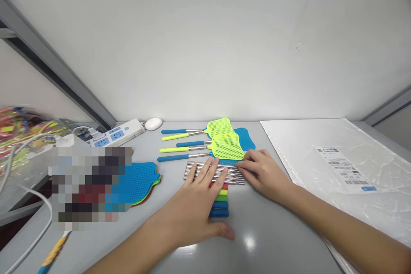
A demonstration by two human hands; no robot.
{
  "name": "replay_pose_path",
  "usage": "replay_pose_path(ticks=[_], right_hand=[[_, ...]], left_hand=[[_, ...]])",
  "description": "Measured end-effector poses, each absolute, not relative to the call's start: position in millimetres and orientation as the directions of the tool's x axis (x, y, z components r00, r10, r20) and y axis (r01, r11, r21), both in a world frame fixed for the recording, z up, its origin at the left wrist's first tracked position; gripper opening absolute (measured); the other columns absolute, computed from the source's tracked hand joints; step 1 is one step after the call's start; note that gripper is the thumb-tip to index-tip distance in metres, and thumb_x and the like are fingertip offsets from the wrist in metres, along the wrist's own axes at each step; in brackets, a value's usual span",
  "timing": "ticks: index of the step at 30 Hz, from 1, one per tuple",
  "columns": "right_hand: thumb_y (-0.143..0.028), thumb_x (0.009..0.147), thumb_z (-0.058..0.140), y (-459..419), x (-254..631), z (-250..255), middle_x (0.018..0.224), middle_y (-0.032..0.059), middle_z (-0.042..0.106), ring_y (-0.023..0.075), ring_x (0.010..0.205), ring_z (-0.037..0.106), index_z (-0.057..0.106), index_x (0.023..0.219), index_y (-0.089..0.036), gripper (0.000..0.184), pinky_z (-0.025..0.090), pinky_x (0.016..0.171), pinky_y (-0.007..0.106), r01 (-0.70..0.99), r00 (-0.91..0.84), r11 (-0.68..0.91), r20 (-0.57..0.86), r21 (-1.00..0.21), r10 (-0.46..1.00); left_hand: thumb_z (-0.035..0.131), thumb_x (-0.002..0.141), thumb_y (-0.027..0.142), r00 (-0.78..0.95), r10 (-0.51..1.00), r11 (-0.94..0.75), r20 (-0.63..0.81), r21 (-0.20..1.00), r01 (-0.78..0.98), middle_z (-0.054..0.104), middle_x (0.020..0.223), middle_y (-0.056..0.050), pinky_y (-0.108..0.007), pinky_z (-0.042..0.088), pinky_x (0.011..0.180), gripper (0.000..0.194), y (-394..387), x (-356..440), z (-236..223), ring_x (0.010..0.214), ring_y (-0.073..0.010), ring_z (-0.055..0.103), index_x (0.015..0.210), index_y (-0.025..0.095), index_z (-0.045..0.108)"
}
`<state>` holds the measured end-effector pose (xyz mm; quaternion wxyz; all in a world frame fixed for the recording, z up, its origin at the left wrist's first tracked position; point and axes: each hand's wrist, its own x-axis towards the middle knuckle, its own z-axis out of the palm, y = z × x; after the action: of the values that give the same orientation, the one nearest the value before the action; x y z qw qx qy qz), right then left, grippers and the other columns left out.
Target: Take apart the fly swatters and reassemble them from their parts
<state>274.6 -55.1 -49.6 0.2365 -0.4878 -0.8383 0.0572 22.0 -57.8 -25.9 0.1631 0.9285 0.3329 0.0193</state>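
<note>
My left hand (pixel 202 205) lies spread over a row of shiny metal rods (pixel 236 176), its fingertips on them and its thumb stretched out to the right. Beneath this hand, coloured handles (pixel 221 199) in red, yellow, green and blue show in part; the palm hides the rest. At the right ends of the rods, my right hand (pixel 261 171) has its fingers bent, with the thumb and forefinger pinched at a metal rod's tip. Just behind both hands lie several assembled fly swatters, with yellow-green heads (pixel 226 147), blue heads (pixel 245 137) and metal shafts pointing left.
Loose swatter heads (pixel 144 180) are stacked at left, beside a blurred patch. Further back are a power strip (pixel 118 134) and a white oval object (pixel 153 124). A labelled white plastic package (pixel 308 154) covers the right side. Bagged colourful items (pixel 19 132) sit far left.
</note>
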Motion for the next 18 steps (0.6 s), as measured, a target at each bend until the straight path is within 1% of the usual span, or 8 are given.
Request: replay_pose_path(ticks=[5,11,15,18], right_hand=[[-0.025,0.096,0.049,-55.4,274.7,-49.7,0.088,0.0059,0.059,0.0175,0.08,0.054,0.072,0.101,-0.024,0.024,0.038,0.083,0.04,0.792,-0.442,0.547,0.363,-0.271,0.82],[-0.031,0.096,0.048,-57.7,272.9,-46.8,0.091,0.007,0.06,0.0188,0.083,0.054,0.072,0.101,-0.023,0.026,0.037,0.085,0.042,0.807,-0.464,0.55,0.345,-0.216,0.816],[-0.034,0.096,0.049,-60.5,270.0,-44.2,0.094,0.008,0.06,0.0198,0.086,0.054,0.069,0.107,-0.021,0.027,0.038,0.086,0.041,0.809,-0.458,0.538,0.32,-0.238,0.83],[-0.04,0.094,0.053,-61.7,268.7,-42.6,0.098,0.0087,0.06,0.0211,0.09,0.054,0.067,0.112,-0.021,0.03,0.038,0.088,0.042,0.789,-0.478,0.552,0.295,-0.27,0.827]], left_hand=[[0.055,0.067,0.084,0.768,0.634,-0.721,-0.087,0.291,0.628,0.003,0.162,-0.014,-0.063,0.011,0.115,0.116,-57.6,22.7,-31.6,0.148,-0.0398,0.002,0.156,0.027,0.006],[0.05,0.072,0.083,0.752,0.647,-0.71,-0.123,0.262,0.654,0.007,0.161,-0.016,-0.063,0.012,0.115,0.11,-58.8,26.6,-30.8,0.148,-0.0392,0.002,0.156,0.022,0.012],[0.049,0.075,0.081,0.744,0.661,-0.71,-0.097,0.241,0.662,0.017,0.16,-0.016,-0.063,0.017,0.114,0.103,-62.4,28.1,-30.9,0.148,-0.0385,0.007,0.154,0.022,0.021],[0.049,0.076,0.08,0.732,0.677,-0.704,-0.082,0.22,0.676,0.019,0.159,-0.017,-0.064,0.018,0.114,0.101,-66.0,28.9,-33.2,0.147,-0.0393,0.012,0.154,0.021,0.024]])
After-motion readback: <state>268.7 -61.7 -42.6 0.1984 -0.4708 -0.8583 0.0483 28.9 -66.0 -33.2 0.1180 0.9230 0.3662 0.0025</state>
